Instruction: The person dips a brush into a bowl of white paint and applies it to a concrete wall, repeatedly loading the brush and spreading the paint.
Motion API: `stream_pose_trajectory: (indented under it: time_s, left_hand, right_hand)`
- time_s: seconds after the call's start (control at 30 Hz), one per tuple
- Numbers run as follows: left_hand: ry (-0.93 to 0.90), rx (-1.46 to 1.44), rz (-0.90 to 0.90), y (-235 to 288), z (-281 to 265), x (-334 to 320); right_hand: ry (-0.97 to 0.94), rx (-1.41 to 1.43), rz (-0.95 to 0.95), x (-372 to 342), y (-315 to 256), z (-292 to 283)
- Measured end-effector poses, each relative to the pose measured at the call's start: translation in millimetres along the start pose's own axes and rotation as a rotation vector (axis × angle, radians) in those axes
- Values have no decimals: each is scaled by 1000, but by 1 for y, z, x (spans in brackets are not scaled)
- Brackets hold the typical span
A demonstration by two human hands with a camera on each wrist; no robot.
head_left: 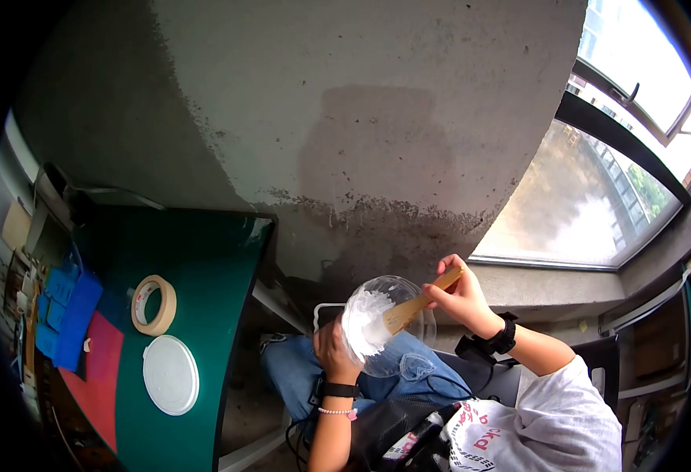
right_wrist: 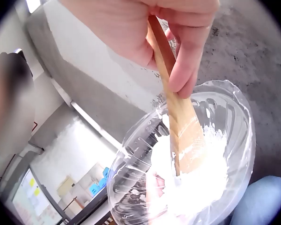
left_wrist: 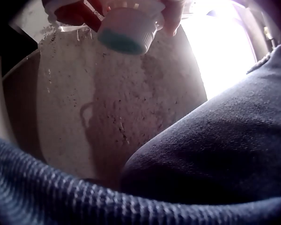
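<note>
A clear plastic bowl (head_left: pixel 385 363) with thick white paste (head_left: pixel 367 321) in it is above the person's lap. The left hand (head_left: pixel 333 352) grips its left side. In the left wrist view, fingers (left_wrist: pixel 171 16) hold a white ridged piece with a teal underside (left_wrist: pixel 124 40); how it joins the bowl cannot be told. The right hand (head_left: pixel 463 297) pinches the upper part of a flat wooden spatula (head_left: pixel 408 313). In the right wrist view, the spatula (right_wrist: pixel 185 129) slants down with its lower end in the paste (right_wrist: pixel 201 187), inside the bowl's rim (right_wrist: pixel 248 122).
To the left stands a green table (head_left: pixel 176 440) with a roll of tape (head_left: pixel 165 309), a white round lid (head_left: pixel 171 375) and a blue bin (head_left: pixel 80 322). A bare concrete wall (head_left: pixel 282 94) is ahead, and a window (head_left: pixel 573 197) is at the right.
</note>
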State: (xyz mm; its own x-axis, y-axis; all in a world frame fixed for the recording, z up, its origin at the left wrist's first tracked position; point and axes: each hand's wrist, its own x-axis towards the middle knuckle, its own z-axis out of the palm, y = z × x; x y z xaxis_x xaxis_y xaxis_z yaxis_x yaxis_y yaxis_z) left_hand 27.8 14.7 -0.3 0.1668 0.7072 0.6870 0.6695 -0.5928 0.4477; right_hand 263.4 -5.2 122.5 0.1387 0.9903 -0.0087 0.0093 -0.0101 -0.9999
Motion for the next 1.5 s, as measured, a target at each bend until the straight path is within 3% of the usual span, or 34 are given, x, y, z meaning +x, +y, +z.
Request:
stream_pose_trajectory:
  time_s: [0.27,0.37,0.47,0.67,0.77,0.8,0.87,0.9,0.93,1.0,1.13,1.27,1.37,1.5]
  left_hand:
    - [-14,10,4,-4,2,-1]
    - [0,66,-11,-5,6,-4]
    - [21,-54,-98,-9,12,-4]
    - [20,-220,-156,0,-2,25]
    - [-50,-306,-239,17,-19,63]
    - [-50,-302,-242,22,-22,72]
    - [-126,-449,-338,28,-26,86]
    - [-142,-419,-303,32,-29,91]
    - [-140,-416,-305,32,-29,92]
    - [-184,-499,-322,33,-27,93]
    - [-126,-577,-343,11,0,63]
    - [-101,-424,-302,1,8,37]
    - [-80,-470,-365,-19,24,14]
    - [-50,-295,-255,-22,30,2]
  right_hand:
    - [60,131,-15,2,-1,-13]
    - [96,201,16,-1,-11,-21]
    - [123,295,118,-5,-16,-29]
    - [-124,585,184,-13,-27,-28]
    - [-182,424,-158,-13,-46,-19]
    - [-185,426,-156,-12,-53,-17]
    - [-214,193,-478,-8,-67,-11]
    - [-194,119,-585,-3,-73,-10]
    - [-198,121,-584,5,-77,-10]
    - [-103,-260,-916,19,-84,-8]
    - [11,-405,-991,34,-83,6]
    - [64,-555,-1025,35,-71,7]
    - [30,-562,-1091,35,-77,10]
    - [18,-607,-1076,36,-76,14]
